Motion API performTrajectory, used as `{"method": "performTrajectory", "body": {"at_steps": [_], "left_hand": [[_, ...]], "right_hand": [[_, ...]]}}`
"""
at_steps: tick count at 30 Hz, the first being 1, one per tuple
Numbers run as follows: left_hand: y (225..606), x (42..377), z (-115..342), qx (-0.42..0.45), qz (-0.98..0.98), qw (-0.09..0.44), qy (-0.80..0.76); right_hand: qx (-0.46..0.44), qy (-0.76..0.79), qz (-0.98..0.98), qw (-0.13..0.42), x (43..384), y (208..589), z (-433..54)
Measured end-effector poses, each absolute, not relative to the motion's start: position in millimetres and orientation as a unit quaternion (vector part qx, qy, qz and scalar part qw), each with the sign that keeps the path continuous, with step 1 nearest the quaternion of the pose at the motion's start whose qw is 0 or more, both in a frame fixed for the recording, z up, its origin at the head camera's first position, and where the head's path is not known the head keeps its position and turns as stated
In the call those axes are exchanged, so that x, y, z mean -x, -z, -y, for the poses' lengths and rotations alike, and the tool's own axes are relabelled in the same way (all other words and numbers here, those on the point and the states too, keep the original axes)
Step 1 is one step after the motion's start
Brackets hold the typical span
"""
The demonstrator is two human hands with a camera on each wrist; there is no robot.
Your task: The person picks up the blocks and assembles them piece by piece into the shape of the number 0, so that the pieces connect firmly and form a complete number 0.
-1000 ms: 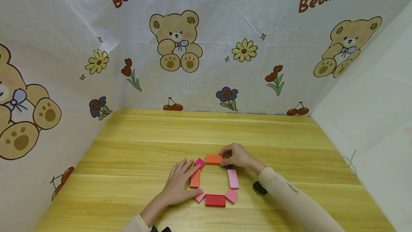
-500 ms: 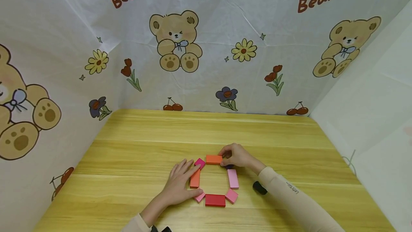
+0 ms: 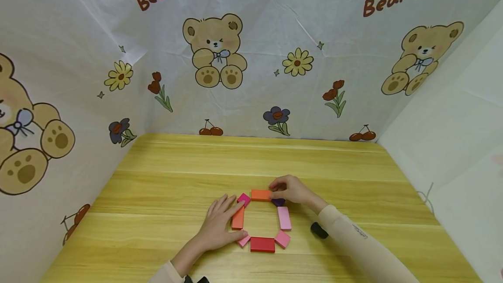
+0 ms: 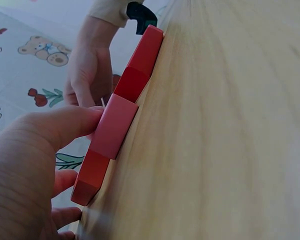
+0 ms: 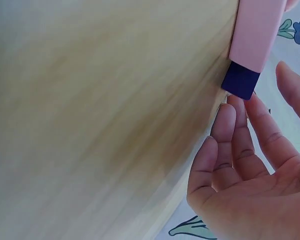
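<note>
A ring of small flat blocks lies on the table. Its far side is an orange block (image 3: 261, 194), its near side a red block (image 3: 263, 244). Fingers spread, my left hand (image 3: 218, 226) rests along the left side: the thumb touches a pink corner block (image 4: 114, 126), the index fingertip reaches the magenta corner block (image 3: 243, 198), and an orange-red block (image 3: 238, 220) lies between. My right hand (image 3: 295, 190) hovers around the dark purple corner block (image 5: 241, 80), fingertips close to it and thumb apart. A light pink block (image 3: 284, 218) adjoins the purple one.
Another pink block (image 3: 283, 239) fills the near right corner. A black wrist-worn piece (image 3: 319, 230) shows by the right sleeve. The wooden table (image 3: 177, 156) ends at a bear-print cloth (image 3: 251, 99) behind and at the sides.
My right hand has loosened and shifted slightly right, baring more of the purple block and the orange block's end. My left hand and the ring keep their places.
</note>
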State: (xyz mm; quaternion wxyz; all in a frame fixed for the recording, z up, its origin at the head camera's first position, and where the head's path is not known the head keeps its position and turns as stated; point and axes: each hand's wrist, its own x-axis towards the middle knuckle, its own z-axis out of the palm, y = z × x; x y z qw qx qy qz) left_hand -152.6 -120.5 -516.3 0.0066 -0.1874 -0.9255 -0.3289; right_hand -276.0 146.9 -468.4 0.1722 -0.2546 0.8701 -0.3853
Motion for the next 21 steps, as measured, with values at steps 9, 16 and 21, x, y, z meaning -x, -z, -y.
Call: {"method": "performTrajectory", "body": {"at_steps": [9,16,21], "left_hand": [[517,154,120,0.189,0.926,0.005,0.326],[519,155,121,0.187,0.927,0.010,0.324],[517,155,123,0.175,0.923,0.007,0.344]], "right_hand": [[0.243,0.386,-0.875,0.160,273,468,-159],[0.252,0.377,-0.884,0.112,263,462,-173],[0.253,0.362,-0.896,0.039,249,459,-183]]}}
